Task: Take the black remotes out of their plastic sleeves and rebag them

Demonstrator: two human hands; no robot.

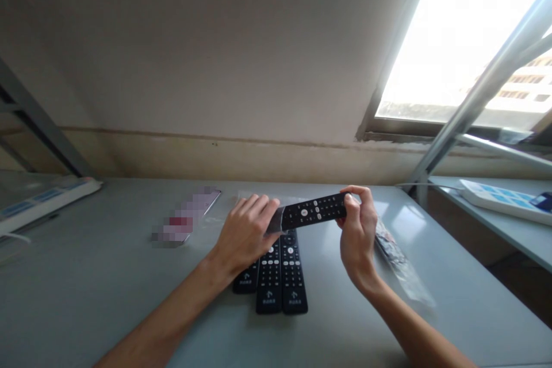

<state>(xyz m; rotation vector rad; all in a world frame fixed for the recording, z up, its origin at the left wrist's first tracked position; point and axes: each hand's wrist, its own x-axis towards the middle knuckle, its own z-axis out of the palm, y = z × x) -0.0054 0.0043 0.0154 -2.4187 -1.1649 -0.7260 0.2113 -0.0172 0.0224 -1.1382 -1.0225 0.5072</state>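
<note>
A black remote control (315,210) is held up between my two hands, tilted slightly, its buttons facing me. My right hand (359,230) pinches its right end. Around its left end is a clear plastic sleeve (276,221), which my left hand (249,230) grips with closed fingers. Below, three more black remotes lie side by side on the table: the left one (246,279) partly under my left hand, the middle one (269,284) and the right one (294,282).
On the grey table (345,322), a blurred-out phone-like object (190,218) lies at left and a plastic-wrapped item (399,261) at right. Power strips (52,201) (509,201) sit at both sides. Metal bars and a window (431,57) stand behind.
</note>
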